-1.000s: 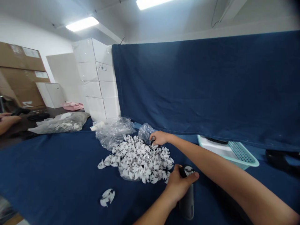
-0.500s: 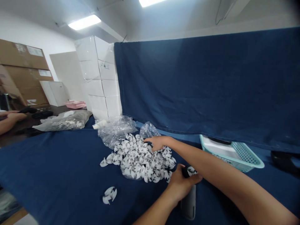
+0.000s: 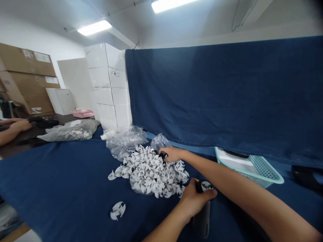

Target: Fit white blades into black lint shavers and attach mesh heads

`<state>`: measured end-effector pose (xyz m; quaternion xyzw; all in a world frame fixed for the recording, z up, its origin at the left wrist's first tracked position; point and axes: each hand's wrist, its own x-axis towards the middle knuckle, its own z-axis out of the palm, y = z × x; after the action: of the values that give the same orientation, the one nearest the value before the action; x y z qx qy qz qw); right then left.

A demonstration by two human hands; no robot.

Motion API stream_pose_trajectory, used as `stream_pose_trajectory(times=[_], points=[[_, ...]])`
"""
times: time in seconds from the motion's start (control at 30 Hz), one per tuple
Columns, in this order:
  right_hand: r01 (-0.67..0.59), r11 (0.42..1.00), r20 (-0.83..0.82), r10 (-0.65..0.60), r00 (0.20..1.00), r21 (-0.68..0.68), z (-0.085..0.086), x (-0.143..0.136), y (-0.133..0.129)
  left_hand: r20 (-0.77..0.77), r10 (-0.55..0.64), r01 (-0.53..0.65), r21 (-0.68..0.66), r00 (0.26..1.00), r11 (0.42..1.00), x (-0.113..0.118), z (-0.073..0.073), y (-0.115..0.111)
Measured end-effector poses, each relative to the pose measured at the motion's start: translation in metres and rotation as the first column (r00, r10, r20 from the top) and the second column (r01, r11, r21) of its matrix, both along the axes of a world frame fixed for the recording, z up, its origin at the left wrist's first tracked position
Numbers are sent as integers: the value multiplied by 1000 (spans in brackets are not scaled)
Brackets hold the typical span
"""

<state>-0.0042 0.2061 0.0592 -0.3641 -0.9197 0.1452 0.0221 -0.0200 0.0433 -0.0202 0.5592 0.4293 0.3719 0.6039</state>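
Observation:
My left hand (image 3: 193, 199) is wrapped round the top of a dark grey, tube-like object (image 3: 202, 220). A white curved piece (image 3: 206, 185) shows at its upper end, by my thumb. Across the left hand reaches my right arm, and my right hand (image 3: 172, 154) is at the back edge of a heap of small white curved plastic pieces (image 3: 151, 173). Its fingers are closed on a small black object (image 3: 163, 155), whose kind I cannot make out. A few joined white pieces (image 3: 118, 210) lie apart, on the blue cloth (image 3: 75, 181) toward the front.
Behind the heap lie crumpled clear plastic bags (image 3: 127, 139). A teal basket (image 3: 274, 173) stands at the right beneath a blue curtain (image 3: 214, 94). White boxes (image 3: 108, 87) are stacked at back left, near a filled plastic bag (image 3: 73, 131). Another person's hands (image 3: 20, 126) show at far left.
My right hand has lifted slightly from the heap, and the black object in its fingers shows more clearly. My left hand keeps its hold. The view has tilted slightly.

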Motion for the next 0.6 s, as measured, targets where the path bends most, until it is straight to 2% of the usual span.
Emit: stream_pose_trajectory(times=[0.13,0.47,0.6], points=[[31,1000,-8,-31,1000,2,-5,2,3,15,-11,11,-2,1000,1000,-1,3,-1],[-12,1000,17,11,1000,24,-11,-13,-1,29,-28,28,-10,999,1000,-2,6,-2],[19,999,-3,-19,1000,44,-12,-5,-1,27,-27,28,-11,999,1000,-2,5,-2]])
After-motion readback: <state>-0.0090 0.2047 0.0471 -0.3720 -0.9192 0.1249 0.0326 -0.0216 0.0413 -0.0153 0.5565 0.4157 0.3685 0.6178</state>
